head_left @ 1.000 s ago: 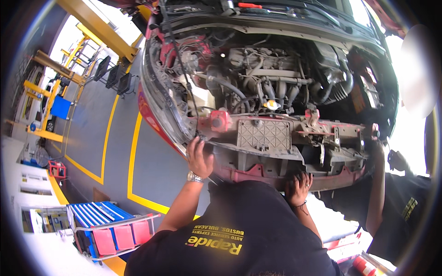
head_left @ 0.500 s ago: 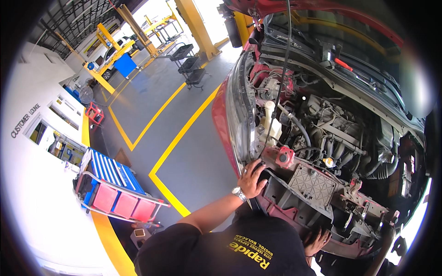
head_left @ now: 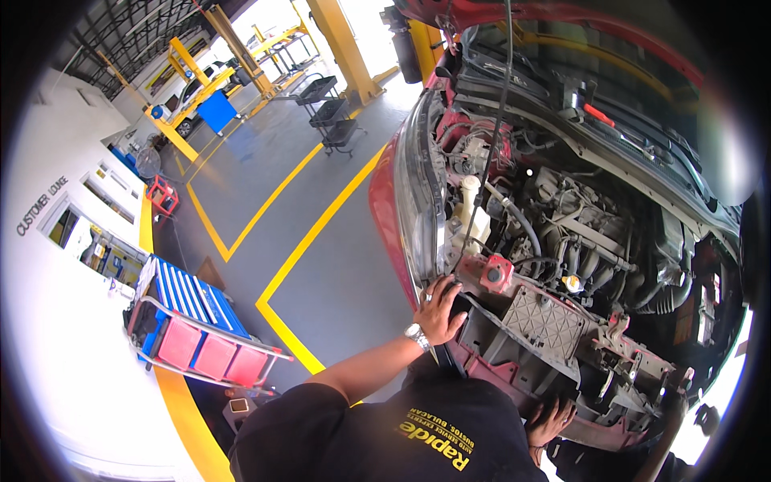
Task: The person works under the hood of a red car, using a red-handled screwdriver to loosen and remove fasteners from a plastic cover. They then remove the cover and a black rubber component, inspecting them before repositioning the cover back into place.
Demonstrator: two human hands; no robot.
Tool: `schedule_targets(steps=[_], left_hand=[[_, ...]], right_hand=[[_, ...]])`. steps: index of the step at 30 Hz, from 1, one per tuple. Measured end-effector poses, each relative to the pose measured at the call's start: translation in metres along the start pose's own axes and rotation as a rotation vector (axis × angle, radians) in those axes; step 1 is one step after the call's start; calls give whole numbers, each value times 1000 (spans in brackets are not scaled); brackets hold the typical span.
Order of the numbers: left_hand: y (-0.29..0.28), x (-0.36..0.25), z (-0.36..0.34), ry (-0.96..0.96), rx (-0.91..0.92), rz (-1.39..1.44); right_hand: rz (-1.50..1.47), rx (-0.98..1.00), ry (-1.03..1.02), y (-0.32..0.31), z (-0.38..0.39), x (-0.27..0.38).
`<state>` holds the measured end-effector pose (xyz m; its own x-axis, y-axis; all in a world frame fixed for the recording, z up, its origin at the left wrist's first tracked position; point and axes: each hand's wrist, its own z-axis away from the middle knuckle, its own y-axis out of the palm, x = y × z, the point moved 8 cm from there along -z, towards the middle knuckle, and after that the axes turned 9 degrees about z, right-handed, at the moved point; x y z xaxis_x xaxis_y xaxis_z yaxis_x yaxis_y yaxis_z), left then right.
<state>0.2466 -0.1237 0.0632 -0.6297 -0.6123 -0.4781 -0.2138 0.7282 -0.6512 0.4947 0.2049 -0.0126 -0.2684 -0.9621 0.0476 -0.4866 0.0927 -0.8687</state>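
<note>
My left hand (head_left: 438,312), with a ring and a wristwatch, rests with its fingers spread on the front corner of the red car, beside the headlight (head_left: 418,185). Lower down, my right hand (head_left: 551,421) lies against the pinkish front crossmember (head_left: 502,376), its fingers apart and part of the palm hidden. Neither hand appears to hold anything. Between and above them are a grey ribbed panel (head_left: 542,323) and a small red block (head_left: 496,274). Behind these, the open engine bay shows a white reservoir (head_left: 468,213), the engine (head_left: 582,213) and a yellow cap (head_left: 572,283).
A thin prop rod (head_left: 502,88) runs up to the raised hood. A red-handled tool (head_left: 598,115) lies by the windshield base. At left stands a blue and red tool cart (head_left: 213,353); further off are a black tiered trolley (head_left: 328,112) and yellow lift posts (head_left: 345,48).
The view has shifted slightly, so the wall and tool cart sit a little further left. Both hands stay at the same spots on the car.
</note>
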Motion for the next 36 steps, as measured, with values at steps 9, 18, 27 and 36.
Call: schedule_targets(steps=[9, 18, 27, 36], left_hand=[[8, 4, 1, 147, -59, 154], [8, -7, -6, 190, -11, 84], [9, -15, -7, 221, 10, 3], [12, -9, -6, 172, 10, 38]], right_hand=[[-98, 72, 55, -6, -10, -10], [-97, 107, 114, 6, 2, -14], [-91, 114, 111, 4, -1, -11], [-69, 120, 108, 2, -3, -10]])
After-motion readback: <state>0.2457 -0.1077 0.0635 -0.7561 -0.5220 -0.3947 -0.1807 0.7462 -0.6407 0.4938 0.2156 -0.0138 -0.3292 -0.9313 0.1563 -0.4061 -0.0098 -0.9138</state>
